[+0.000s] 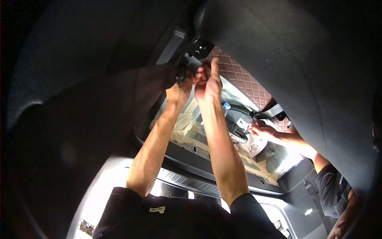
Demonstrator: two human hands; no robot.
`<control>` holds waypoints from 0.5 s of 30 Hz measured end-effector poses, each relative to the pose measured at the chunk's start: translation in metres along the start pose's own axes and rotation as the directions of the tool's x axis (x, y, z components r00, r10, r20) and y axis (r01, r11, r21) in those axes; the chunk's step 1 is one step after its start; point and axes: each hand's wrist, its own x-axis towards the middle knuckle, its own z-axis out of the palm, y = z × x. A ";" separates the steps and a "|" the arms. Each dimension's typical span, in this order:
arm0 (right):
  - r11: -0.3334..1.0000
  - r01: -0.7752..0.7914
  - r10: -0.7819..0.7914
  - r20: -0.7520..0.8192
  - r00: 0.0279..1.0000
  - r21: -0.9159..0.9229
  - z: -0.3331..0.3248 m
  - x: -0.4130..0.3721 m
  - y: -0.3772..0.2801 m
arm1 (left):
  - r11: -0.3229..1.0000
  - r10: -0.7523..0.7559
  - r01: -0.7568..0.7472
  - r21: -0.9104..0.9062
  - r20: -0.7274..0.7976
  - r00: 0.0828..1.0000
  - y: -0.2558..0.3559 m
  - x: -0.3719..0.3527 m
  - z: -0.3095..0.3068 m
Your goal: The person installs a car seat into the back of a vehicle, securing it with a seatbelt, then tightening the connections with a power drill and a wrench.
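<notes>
My left hand (pixel 179 91) is raised beside a dark round object (pixel 181 75); its fingers are lost in shadow, so what they hold, if anything, is hidden. Close to its right is my right hand (pixel 209 87), palm partly in view, with the thumb stretched out and apart from the loosely curled fingers. Nothing shows clearly in it. Just above both hands are a pale strip (pixel 193 60) and a black metal bracket (pixel 200 48) with holes.
A co-worker's hand (pixel 262 130) reaches in from the right, near a corrugated black hose (pixel 240 109), a blue cap (pixel 226 106) and a white bag (pixel 253 146). A large dark panel (pixel 294 67) spans the upper right. Brown quilted lining (pixel 238 79) shows behind. A ribbed sill (pixel 187 181) lies below.
</notes>
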 end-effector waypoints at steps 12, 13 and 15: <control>0.897 0.281 -0.240 0.157 0.958 -0.341 -0.010 0.013 -0.005 | 0.987 -0.036 0.046 -0.157 0.064 0.997 0.007 -0.001 0.037; 0.887 0.293 -0.273 0.105 0.956 -0.357 -0.011 0.014 -0.001 | 0.983 -0.020 0.018 -0.183 -0.010 1.000 0.004 0.005 0.042; 0.863 0.396 -0.371 0.140 0.918 -0.315 -0.017 0.026 0.010 | 0.861 0.482 -0.489 0.136 0.083 0.872 -0.056 0.058 0.041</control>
